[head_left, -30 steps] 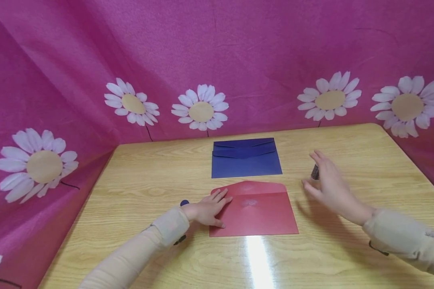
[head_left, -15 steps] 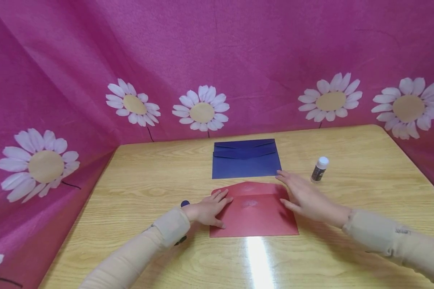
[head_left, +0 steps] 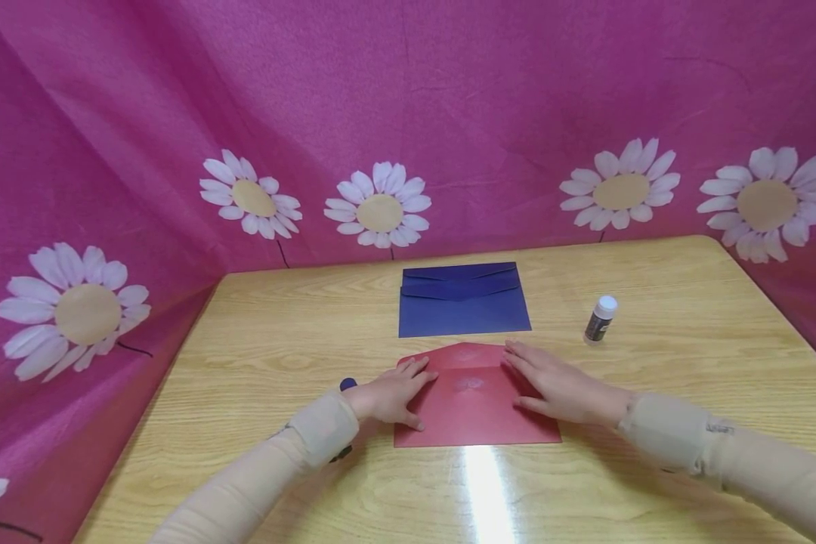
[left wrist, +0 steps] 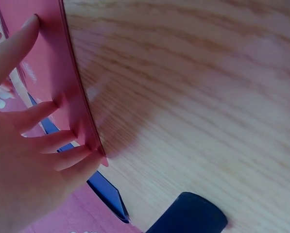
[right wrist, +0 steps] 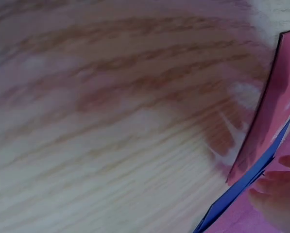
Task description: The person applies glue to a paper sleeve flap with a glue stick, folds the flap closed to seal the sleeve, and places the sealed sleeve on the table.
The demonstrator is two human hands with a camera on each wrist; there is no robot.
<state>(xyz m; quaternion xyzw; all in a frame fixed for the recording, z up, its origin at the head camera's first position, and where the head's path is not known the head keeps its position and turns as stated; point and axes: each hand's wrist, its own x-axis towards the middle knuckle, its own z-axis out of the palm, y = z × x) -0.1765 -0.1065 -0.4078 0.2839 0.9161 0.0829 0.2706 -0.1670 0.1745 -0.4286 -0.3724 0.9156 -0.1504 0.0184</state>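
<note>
A red envelope (head_left: 479, 415) lies on the table with its flap unfolded away from me. Whitish smears mark the flap and the body below it. My left hand (head_left: 391, 397) rests with spread fingers on the envelope's left side; the left wrist view shows those fingertips (left wrist: 93, 154) along its edge. On the right side lies my right hand (head_left: 567, 389), fingers extended over the red paper. Only part of that hand shows in the right wrist view. Upright beyond the right hand stands a glue stick (head_left: 600, 320) with a white cap.
Blue envelopes (head_left: 464, 313), overlapping, lie just behind the red one. A dark round-ended object (head_left: 347, 384) sits beside my left wrist, partly hidden by it. The wooden table (head_left: 265, 325) meets a pink flowered cloth (head_left: 489, 98) at the back and left.
My right hand has let go of the glue stick, leaving it standing, and has moved left onto the red envelope. The left hand has stayed in place.
</note>
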